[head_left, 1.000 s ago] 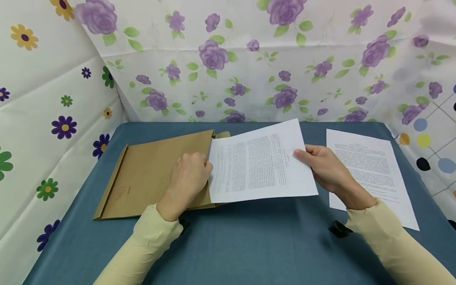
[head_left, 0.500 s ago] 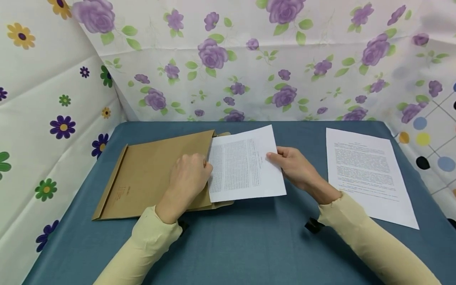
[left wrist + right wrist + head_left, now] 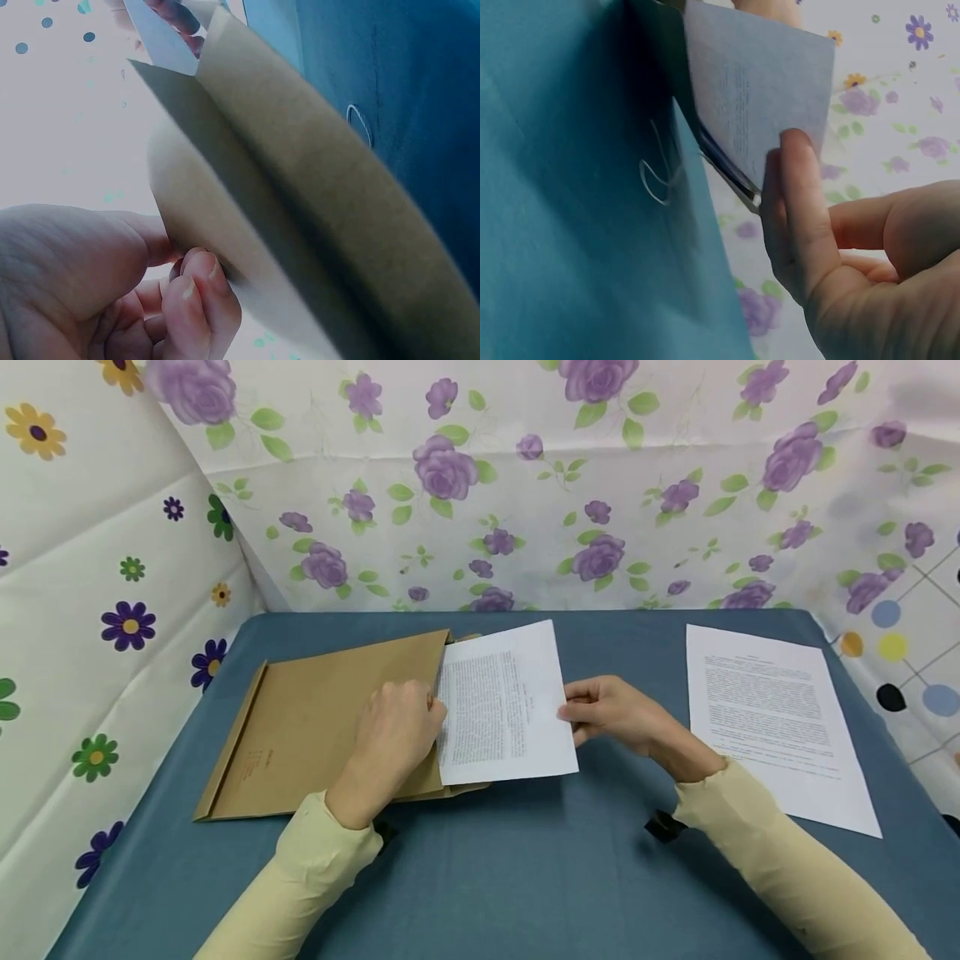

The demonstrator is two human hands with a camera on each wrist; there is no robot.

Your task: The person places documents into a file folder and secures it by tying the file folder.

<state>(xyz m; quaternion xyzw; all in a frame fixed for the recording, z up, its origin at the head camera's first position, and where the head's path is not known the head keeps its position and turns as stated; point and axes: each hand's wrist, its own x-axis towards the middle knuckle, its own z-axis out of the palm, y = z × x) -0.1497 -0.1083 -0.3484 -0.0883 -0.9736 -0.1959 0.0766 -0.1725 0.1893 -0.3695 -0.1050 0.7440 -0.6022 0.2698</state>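
Observation:
A brown paper envelope (image 3: 322,718) lies on the left of the table, its mouth facing right. My left hand (image 3: 397,735) pinches the near layer of the envelope at the mouth; the left wrist view shows thumb and fingers on that edge. A printed sheet of paper (image 3: 502,710) sticks out of the mouth, its left part hidden inside. At the sheet's right edge is my right hand (image 3: 618,714), thumb and fingertips touching it. In the right wrist view its fingers (image 3: 802,202) are fairly straight against the paper's edge, with the thumb apart from them.
Another printed sheet (image 3: 772,718) lies flat on the right side of the blue tablecloth (image 3: 510,877). A thin pale string loop (image 3: 656,187) shows beneath the envelope's mouth. Flowered cloth (image 3: 525,485) hangs behind and at the sides.
The sheet has slid left, deeper into the envelope, with my right hand following. My right hand's grip on the sheet has loosened to a touch at its edge. The left hand stays put.

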